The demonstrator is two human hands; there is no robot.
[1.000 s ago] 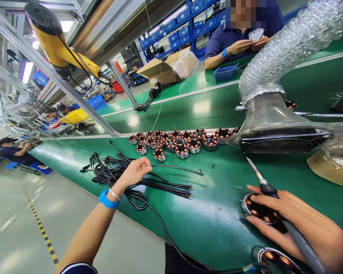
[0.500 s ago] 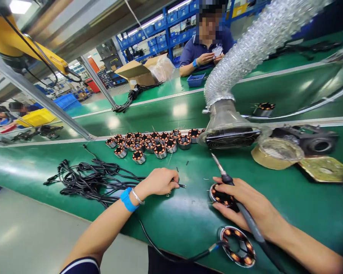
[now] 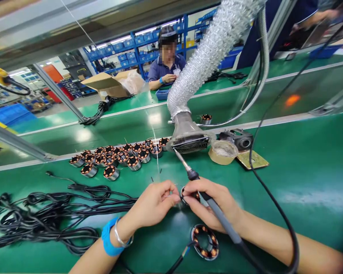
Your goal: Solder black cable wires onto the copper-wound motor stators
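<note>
My left hand (image 3: 155,203) is closed in a pinch on a thin wire end, right against a small copper-wound stator (image 3: 186,195) on the green bench. My right hand (image 3: 213,203) holds that stator down with its fingers and grips a soldering iron (image 3: 201,194), tip pointing up and away towards the fume hood. A second stator (image 3: 205,242), with a black cable attached, lies just in front of my right hand.
Several wound stators (image 3: 117,156) stand in rows at the bench's back edge. A tangle of black cables (image 3: 51,213) lies at left. A fume extractor hood (image 3: 190,135) on a silver hose, a tape roll (image 3: 223,151) and a yellow sponge pad (image 3: 251,160) sit behind. A person sits across.
My left hand moved from the cable pile to the stator, bringing a wire end to it. My view swung right and the two hands now meet.
</note>
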